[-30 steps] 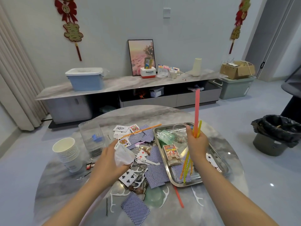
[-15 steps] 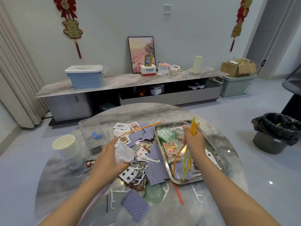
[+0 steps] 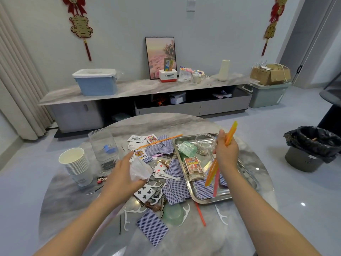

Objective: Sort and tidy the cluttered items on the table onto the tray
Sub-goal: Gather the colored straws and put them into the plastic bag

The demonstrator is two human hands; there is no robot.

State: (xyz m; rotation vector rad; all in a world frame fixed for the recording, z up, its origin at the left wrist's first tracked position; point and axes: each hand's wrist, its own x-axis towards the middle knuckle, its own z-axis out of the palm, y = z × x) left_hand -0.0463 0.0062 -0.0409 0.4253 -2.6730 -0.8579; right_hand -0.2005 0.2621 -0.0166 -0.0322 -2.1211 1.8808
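Right hand gripped a bundle of straws over the tray; left hand held a crumpled plastic bag above the cards.

The right hand point(image 3: 226, 153) had its fingers curled tight round orange, yellow and pink straws point(image 3: 214, 171), whose lower ends slanted down over the steel tray point(image 3: 247, 179) and whose upper ends stuck out above the fist. The left hand point(image 3: 122, 175) pinched a clear plastic bag point(image 3: 139, 169) in closed fingers; its fingertips were hidden behind the bag. Under it, playing cards point(image 3: 175, 191) lay scattered on the round counter point(image 3: 258, 209), with floss picks point(image 3: 220, 216) near the front edge. In the tray sat a card box point(image 3: 192, 164) and a glass jar point(image 3: 204, 145) whose contents were hard to make out.
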